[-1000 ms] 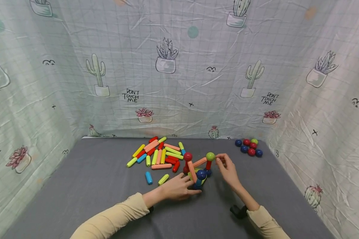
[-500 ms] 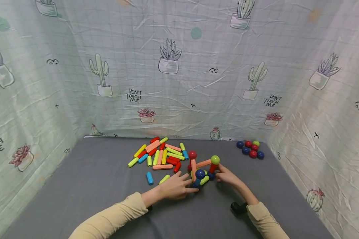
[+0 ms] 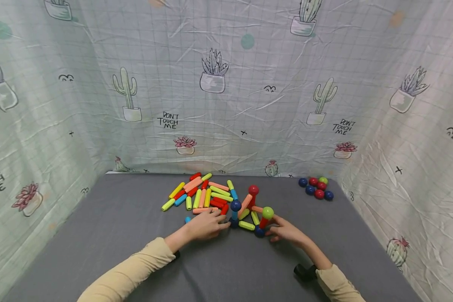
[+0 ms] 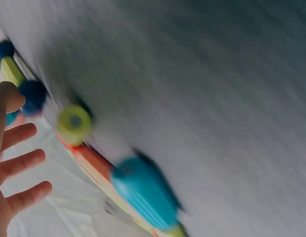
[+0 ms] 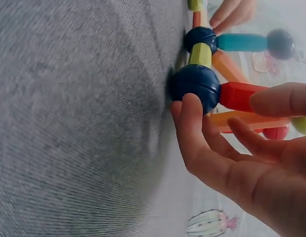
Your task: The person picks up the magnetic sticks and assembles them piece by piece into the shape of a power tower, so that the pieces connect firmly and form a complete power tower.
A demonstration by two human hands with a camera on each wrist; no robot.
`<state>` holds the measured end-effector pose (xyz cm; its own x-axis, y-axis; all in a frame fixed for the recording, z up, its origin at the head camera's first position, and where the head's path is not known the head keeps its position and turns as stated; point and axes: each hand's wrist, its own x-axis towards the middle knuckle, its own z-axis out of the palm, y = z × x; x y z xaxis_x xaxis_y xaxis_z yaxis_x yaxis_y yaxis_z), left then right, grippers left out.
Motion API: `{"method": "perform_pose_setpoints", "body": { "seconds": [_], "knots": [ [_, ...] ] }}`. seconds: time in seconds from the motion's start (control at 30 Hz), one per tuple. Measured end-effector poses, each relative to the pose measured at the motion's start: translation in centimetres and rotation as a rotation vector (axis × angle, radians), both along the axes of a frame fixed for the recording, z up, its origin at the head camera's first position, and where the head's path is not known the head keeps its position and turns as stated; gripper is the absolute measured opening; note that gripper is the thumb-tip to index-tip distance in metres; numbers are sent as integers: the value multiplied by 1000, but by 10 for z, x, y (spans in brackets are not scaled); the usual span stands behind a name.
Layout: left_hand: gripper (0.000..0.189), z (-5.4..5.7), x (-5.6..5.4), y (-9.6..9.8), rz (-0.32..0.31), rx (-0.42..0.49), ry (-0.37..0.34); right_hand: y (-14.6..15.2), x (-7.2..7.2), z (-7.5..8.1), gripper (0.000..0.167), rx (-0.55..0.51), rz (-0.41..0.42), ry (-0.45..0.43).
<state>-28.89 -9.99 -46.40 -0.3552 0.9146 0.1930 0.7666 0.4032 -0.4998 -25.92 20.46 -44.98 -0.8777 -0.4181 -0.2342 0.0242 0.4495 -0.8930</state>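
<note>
A magnetic ball-and-stick frame (image 3: pixel 246 225) stands on the grey table, its base made of yellow-green sticks. A blue stick topped by a navy ball (image 3: pixel 235 205) rises at its left corner, a red ball (image 3: pixel 253 190) tops the far one, and a green ball (image 3: pixel 267 212) sits on a red stick at the right. Salmon sticks slant between the corners. My right hand (image 3: pixel 288 233) holds the right corner, fingertips on the lower navy ball (image 5: pixel 195 86), thumb against the red stick (image 5: pixel 239 97). My left hand (image 3: pixel 205 226) has its fingers spread beside the left navy corner ball (image 4: pixel 33 97).
Loose yellow, red, salmon, green and blue sticks (image 3: pixel 220 196) lie in a pile behind my left hand, which partly covers a blue stick (image 3: pixel 188 219). Several loose balls (image 3: pixel 319 194) sit at the back right. A printed curtain (image 3: pixel 226 105) hangs behind the table.
The frame has turned on the table: its blue post has swung left and back, the green-topped post toward me. My left hand has drawn back leftward; my right hand has come in to the right corner.
</note>
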Motion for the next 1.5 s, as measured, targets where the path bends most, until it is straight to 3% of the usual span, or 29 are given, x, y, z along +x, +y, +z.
{"method": "perform_pose_setpoints", "body": {
  "seconds": [0.07, 0.2, 0.3, 0.37, 0.53, 0.63, 0.73, 0.8, 0.87, 0.97, 1.07, 1.13, 1.23, 1.5],
  "knots": [
    [32, -1, -7, -9, 20, 19, 21, -1, 2, 3, 53, 4, 2, 19],
    [29, -5, -23, -24, 156, 18, 75, -1, 3, 12, 48, 28, -39, 142],
    [30, -9, -31, -30, 241, 8, 55, -3, 5, 21, 42, 46, -119, 296],
    [23, -12, -34, -31, 256, 13, 48, -5, 7, 27, 40, 64, -150, 414],
    [12, -13, -35, -27, 271, 41, 93, -11, 10, 33, 41, 139, -112, 666],
    [13, -10, -34, -25, 313, 63, 62, -13, 11, 32, 41, 153, -81, 714],
    [17, -1, -30, -23, 331, 151, 10, -13, 11, 32, 41, 168, -76, 723],
    [21, 8, -27, -20, 307, 260, 11, -13, 11, 32, 42, 173, -77, 723],
    [24, 20, -23, -15, 248, 382, 59, -14, 11, 32, 43, 173, -77, 715],
    [34, 37, -17, -2, 104, 560, 138, -14, 10, 32, 43, 186, -67, 721],
    [41, 50, -8, 13, -70, 646, 190, -15, 9, 30, 40, 194, -60, 723],
    [41, 54, -2, 23, -161, 642, 217, -16, 8, 30, 37, 199, -53, 722],
    [38, 53, 4, 35, -230, 579, 231, -16, 8, 29, 36, 196, -43, 702],
    [34, 38, 3, 45, -222, 475, 116, -16, 7, 28, 36, 184, -17, 676]
  ]
}}
